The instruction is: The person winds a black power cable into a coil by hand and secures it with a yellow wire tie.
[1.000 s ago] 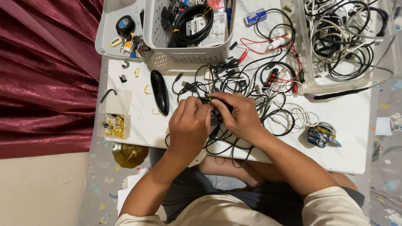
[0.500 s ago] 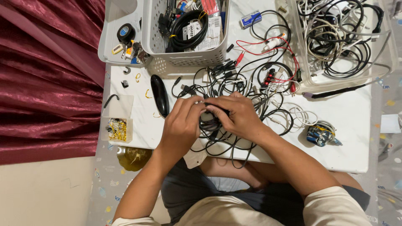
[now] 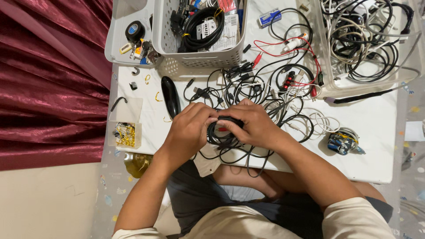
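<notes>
Hands on a black cable coil

Held at the near edge of the white table [image 3: 372,132]: one black cable coil [image 3: 223,132], gripped from both sides. Left hand [image 3: 188,128] curled, fingers pressed together over the coil's left rim. Right hand [image 3: 252,126] wrapped over the right rim, fingers closed on the loops, thumb hidden.

Just beyond, spread across the table middle: tangle of loose black and white cables [image 3: 265,88], with one red lead [image 3: 283,44] looping through. Left of the hands, one black oblong remote-like device [image 3: 170,95]. At the left edge, one small clear box [image 3: 125,128] with gold twist ties inside. To the right, one small bundle tied with blue and yellow [image 3: 341,142].

Farther off, three containers. Perforated grey basket [image 3: 199,59] holding a coiled black cable and white rectangular packaging labels. Beside it, a shallow grey tray [image 3: 118,40] with one roll of black tape [image 3: 134,30] and keys. At far right, a clear bin [image 3: 325,84] heaped with black and white cords. Between the basket and the bin, one small blue rectangular packet [image 3: 270,17].
</notes>
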